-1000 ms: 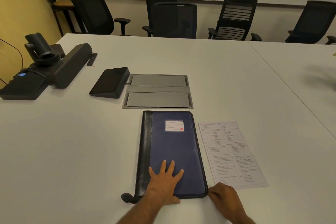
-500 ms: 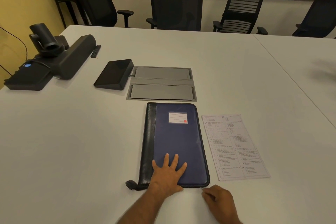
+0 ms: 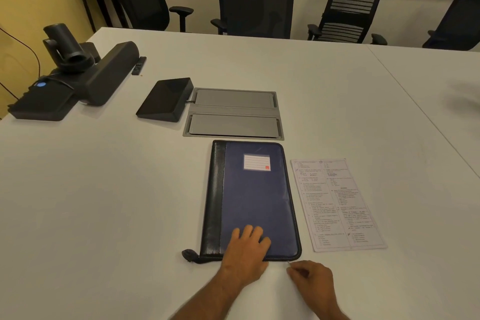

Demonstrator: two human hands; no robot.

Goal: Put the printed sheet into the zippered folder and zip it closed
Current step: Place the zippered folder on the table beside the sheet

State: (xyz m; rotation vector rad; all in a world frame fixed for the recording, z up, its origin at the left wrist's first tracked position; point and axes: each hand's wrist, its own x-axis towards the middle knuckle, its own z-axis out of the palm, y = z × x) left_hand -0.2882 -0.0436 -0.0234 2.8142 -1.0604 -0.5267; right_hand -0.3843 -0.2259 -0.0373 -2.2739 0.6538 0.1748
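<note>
The zippered folder [image 3: 254,189], dark blue with a black spine and a white label, lies closed on the white table [image 3: 104,202] in front of me. My left hand [image 3: 246,249] rests flat on its near end with the fingers close together. My right hand [image 3: 311,280] is at the folder's near right corner, its fingertips pinched on the small metal zipper pull [image 3: 289,262]. The printed sheet [image 3: 337,205] lies flat on the table just right of the folder, apart from both hands. A black zipper tail [image 3: 188,254] sticks out at the near left corner.
A grey cable hatch [image 3: 233,114] sits flush in the table just beyond the folder, with a black touch console [image 3: 166,99] to its left. A conference camera and speaker bar [image 3: 104,73] stand at the far left. Black office chairs [image 3: 259,8] line the far edge.
My left hand's fingers have drawn together on the cover. My right hand has shifted slightly left along the folder's near edge, fingertips closing at the corner. The view has tilted a little.
</note>
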